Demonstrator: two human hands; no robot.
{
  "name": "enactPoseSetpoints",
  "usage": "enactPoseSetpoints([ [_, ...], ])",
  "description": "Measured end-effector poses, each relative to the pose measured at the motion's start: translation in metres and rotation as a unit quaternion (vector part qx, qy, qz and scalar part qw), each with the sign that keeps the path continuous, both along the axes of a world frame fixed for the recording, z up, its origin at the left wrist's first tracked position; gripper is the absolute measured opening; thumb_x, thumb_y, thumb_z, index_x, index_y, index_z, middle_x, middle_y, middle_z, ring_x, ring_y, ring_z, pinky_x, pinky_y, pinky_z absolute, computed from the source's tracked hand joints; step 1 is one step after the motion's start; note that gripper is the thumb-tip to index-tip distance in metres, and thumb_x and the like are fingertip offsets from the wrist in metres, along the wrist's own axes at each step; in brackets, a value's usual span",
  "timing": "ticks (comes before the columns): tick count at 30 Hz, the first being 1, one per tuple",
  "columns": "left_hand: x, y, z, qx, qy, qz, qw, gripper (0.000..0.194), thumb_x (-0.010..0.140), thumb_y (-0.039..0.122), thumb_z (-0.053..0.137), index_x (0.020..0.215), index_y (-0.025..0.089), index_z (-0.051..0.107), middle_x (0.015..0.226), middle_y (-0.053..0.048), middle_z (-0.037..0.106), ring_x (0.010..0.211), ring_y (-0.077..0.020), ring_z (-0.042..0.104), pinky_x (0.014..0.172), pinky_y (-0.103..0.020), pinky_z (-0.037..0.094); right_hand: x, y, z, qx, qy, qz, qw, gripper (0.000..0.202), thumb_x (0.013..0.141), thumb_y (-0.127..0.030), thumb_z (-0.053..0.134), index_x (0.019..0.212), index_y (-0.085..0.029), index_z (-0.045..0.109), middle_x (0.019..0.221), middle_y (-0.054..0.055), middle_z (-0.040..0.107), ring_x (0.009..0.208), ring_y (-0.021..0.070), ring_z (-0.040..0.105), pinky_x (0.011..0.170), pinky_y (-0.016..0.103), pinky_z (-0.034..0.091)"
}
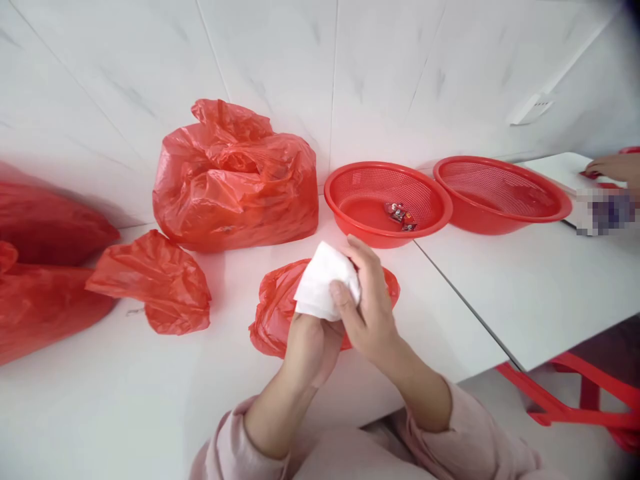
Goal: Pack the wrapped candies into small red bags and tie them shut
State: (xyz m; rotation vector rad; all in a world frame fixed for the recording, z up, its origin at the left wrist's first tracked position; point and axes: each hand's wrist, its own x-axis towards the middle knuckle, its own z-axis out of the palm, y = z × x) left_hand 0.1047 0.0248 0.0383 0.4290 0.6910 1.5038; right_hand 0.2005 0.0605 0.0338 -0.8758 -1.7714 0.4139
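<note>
My right hand [373, 303] grips a folded white sheet [319, 285], tissue or cloth, its thumb pressed on the near face and its other fingers along the far edge. My left hand [311, 343] meets the sheet from below; its fingers are covered, so I cannot tell whether they are closed or spread. The sheet lies between my two hands, at the upper end of the left one. Directly beneath and behind them, a crumpled red plastic bag [274, 307] rests on the white table [135, 407]. Beyond my hands and slightly to their right sits a red perforated basket [357, 229], with several small printed packets [399, 215] gathered in its right half. Farther right stands a second red perforated basket [500, 223]; past it, at the edge of view, another person's hand [614, 168] reaches over a white surface. Beyond my hands to the left, a large, full red plastic bag [237, 197] stands near the tiled wall [280, 53]. Nearer on the left is a small gathered red bag [170, 283], and at far left are bulging red bags [45, 313]. Below the table, to the right of my hands, part of a red stool [575, 413] shows.
</note>
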Motion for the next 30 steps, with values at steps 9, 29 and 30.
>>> enactPoseSetpoints([
  [9, 0.006, -0.003, -0.004, -0.033, 0.020, 0.025, 0.999, 0.026, 0.090, 0.038, 0.060, 0.106, 0.021, 0.072, 0.109, -0.005, 0.073, 0.111, -0.0227, 0.065, 0.096, -0.032, 0.052, -0.010, 0.015, -0.033, 0.012, -0.003, -0.018, 1.000, 0.034, 0.094, -0.031, 0.044, 0.127, -0.022, 0.048, 0.103, 0.010, 0.068, 0.087, 0.0240, 0.067, 0.069, 0.037, 0.055],
  [29, 0.003, 0.003, -0.012, -0.076, 0.053, 0.041, 0.995, 0.022, 0.086, 0.035, 0.063, 0.104, 0.026, 0.070, 0.095, -0.004, 0.070, 0.100, -0.0221, 0.066, 0.085, -0.032, 0.052, -0.008, -0.017, -0.013, -0.049, -0.009, 0.104, 0.993, 0.052, 0.096, -0.026, 0.041, 0.148, -0.029, 0.036, 0.148, 0.007, 0.047, 0.137, 0.0280, 0.045, 0.112, 0.052, 0.042],
  [30, 0.002, 0.002, -0.013, -0.075, 0.070, 0.047, 0.994, 0.028, 0.084, 0.035, 0.064, 0.111, 0.028, 0.068, 0.103, -0.005, 0.071, 0.112, -0.0258, 0.063, 0.091, -0.034, 0.051, -0.014, -0.027, -0.016, -0.033, -0.029, 0.131, 0.990, 0.058, 0.096, -0.025, 0.039, 0.153, -0.029, 0.026, 0.155, 0.006, 0.038, 0.143, 0.0288, 0.035, 0.117, 0.056, 0.034],
])
